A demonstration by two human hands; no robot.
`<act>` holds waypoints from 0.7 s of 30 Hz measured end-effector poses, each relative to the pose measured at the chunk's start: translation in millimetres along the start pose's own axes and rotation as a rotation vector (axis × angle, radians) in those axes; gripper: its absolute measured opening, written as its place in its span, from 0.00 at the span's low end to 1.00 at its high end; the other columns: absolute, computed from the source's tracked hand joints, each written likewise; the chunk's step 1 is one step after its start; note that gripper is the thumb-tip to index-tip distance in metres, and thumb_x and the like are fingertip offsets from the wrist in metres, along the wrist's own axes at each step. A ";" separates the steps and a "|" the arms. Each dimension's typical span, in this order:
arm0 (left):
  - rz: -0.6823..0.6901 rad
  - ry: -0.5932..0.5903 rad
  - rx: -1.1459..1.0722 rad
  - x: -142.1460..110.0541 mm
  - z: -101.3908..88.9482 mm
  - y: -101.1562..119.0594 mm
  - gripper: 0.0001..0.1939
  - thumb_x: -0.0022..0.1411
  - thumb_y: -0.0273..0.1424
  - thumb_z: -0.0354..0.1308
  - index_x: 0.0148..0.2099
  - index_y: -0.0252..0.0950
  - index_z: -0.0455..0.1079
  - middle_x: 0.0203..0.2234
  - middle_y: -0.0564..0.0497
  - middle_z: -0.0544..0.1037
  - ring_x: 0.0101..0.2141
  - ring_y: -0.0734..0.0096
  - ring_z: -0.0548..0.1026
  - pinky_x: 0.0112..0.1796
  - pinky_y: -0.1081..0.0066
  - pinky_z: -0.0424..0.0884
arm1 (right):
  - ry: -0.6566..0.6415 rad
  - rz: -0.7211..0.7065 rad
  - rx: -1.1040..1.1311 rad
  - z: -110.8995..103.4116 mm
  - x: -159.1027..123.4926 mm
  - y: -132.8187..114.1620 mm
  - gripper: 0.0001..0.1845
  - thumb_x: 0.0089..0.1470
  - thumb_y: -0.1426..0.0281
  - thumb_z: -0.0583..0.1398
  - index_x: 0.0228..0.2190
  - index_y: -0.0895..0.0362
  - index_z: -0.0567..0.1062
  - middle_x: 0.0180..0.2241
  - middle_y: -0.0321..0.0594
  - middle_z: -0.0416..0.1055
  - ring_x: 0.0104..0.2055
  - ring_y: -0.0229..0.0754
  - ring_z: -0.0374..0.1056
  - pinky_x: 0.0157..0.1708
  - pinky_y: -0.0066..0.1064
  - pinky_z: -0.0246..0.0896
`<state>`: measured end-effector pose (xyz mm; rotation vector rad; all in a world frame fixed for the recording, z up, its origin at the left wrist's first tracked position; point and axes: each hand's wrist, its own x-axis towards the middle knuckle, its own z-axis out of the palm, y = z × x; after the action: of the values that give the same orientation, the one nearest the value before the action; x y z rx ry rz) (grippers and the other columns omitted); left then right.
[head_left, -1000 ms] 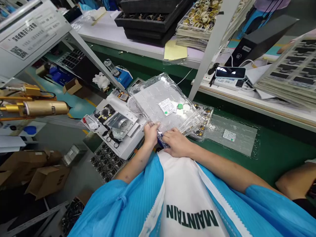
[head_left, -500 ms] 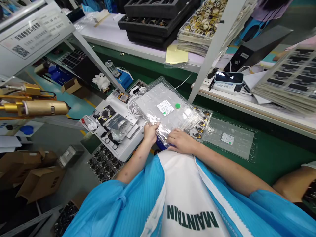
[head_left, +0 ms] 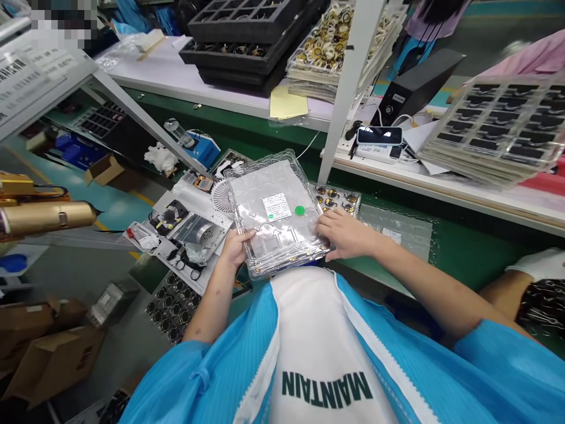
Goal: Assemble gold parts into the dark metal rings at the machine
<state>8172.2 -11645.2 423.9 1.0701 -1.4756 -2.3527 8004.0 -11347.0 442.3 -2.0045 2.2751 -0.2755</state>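
While the stack of clear trays [head_left: 265,235] sat directly before the chest, the left hand [head_left: 236,247] gripped its near left edge, fingers curled around the rim. The right hand [head_left: 348,232] lay open at the right edge, fingers spread over the rim and not visibly closed on it. The stack was at the near edge of the worktop [head_left: 477,253]; whether its underside touched anything could not be told. Its layers appeared aligned, with a white label [head_left: 276,207] and a green dot [head_left: 300,210] facing up on the top tray.

Just left of the stack lay a white plate [head_left: 205,259] carrying small parts and a metal cylinder. Just beyond its right corner sat a small tray of gold-rimmed parts [head_left: 335,200], and farther right lay a flat clear bag [head_left: 395,229].

Handling note (judgement): thin, nested trays like these seemed liable to slide against one another. Even support at opposite edges appeared best for keeping them square, with the stack held level and clear of the plate's parts. A firmer hold on the right would likely guard against skew, as a grip on one side alone could let the layers fan.
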 end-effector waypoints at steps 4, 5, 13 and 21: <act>-0.033 -0.019 0.011 -4.4 -4.7 -4.3 0.20 0.33 0.28 0.80 0.29 0.31 0.77 0.22 0.50 0.81 0.21 0.70 0.76 0.25 0.71 0.75 | -0.006 0.018 -0.013 7.2 -7.6 -8.8 0.26 0.49 0.53 0.74 0.38 0.59 0.76 0.39 0.48 0.75 0.43 0.53 0.64 0.41 0.38 0.49; -0.038 -0.018 0.014 -5.3 -6.4 -5.9 0.20 0.33 0.28 0.81 0.30 0.30 0.78 0.22 0.50 0.81 0.21 0.69 0.77 0.25 0.70 0.76 | 0.007 0.020 -0.012 10.1 -9.1 -10.8 0.24 0.50 0.55 0.74 0.37 0.59 0.76 0.39 0.48 0.75 0.43 0.52 0.64 0.41 0.38 0.49; -0.027 0.047 0.003 -11.5 -16.9 -17.0 0.24 0.28 0.30 0.83 0.30 0.30 0.79 0.23 0.48 0.82 0.24 0.67 0.78 0.27 0.68 0.79 | 0.279 -0.076 0.027 39.0 -20.0 -21.4 0.13 0.62 0.64 0.66 0.29 0.57 0.74 0.32 0.44 0.72 0.35 0.45 0.63 0.37 0.36 0.52; -0.041 0.075 0.024 -11.3 -17.4 -20.7 0.25 0.26 0.30 0.83 0.28 0.30 0.77 0.21 0.50 0.80 0.22 0.68 0.77 0.26 0.68 0.78 | 0.411 -0.144 -0.005 40.4 -20.5 -25.9 0.19 0.68 0.64 0.58 0.24 0.56 0.70 0.25 0.39 0.67 0.30 0.41 0.61 0.35 0.36 0.47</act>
<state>8196.3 -11641.9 407.6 1.1920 -1.4724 -2.3000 8039.6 -11332.7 406.9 -2.2954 2.3451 -0.7583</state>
